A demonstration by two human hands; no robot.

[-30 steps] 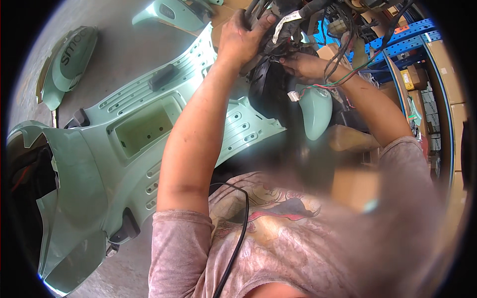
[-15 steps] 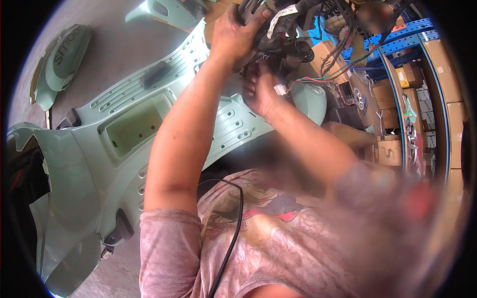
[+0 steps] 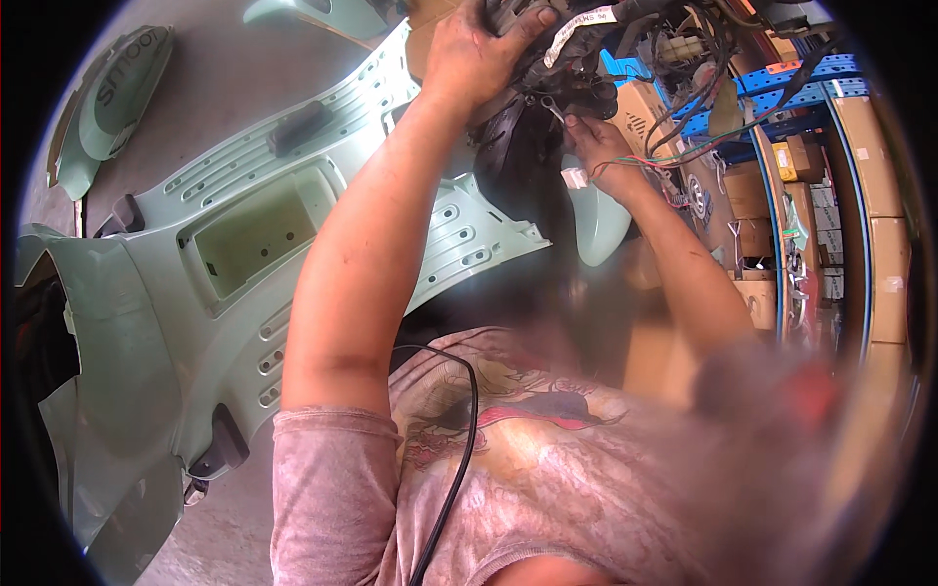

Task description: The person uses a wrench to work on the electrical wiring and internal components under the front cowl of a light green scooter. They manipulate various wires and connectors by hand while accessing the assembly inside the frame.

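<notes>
Where the wrench (image 3: 555, 108) sits: in the right hand (image 3: 603, 151), small ring end up by the dark wiring-and-bracket assembly (image 3: 576, 74); can't tell if it's seated on anything.
Right fingers: thumb and fingers pinching the wrench's lower end.
Left hand (image 3: 471, 59): thumb spread across the assembly up top; fingertips hidden, so no clue how tightly they're closed.
Wrench handling: probably light, stiff and tough, maybe slick if greasy; I'd hold it at the end away from the ring.
Assembly handling: looks heavy with floppy cables, so I'd grab something solid, not wiring.
White plug (image 3: 575, 179): dangles on red-and-green wires (image 3: 684, 156) near the right wrist, kinda snaggy, plastic might crack imo.
Edges: pale-green floorboard panel (image 3: 220, 342) on the floor (image 3: 225, 527), its jagged right edge just left of the pale-green curved piece (image 3: 596, 227).
Open room: best guess is down and right of that hand, short of the blue rack (image 3: 782, 90).
</notes>
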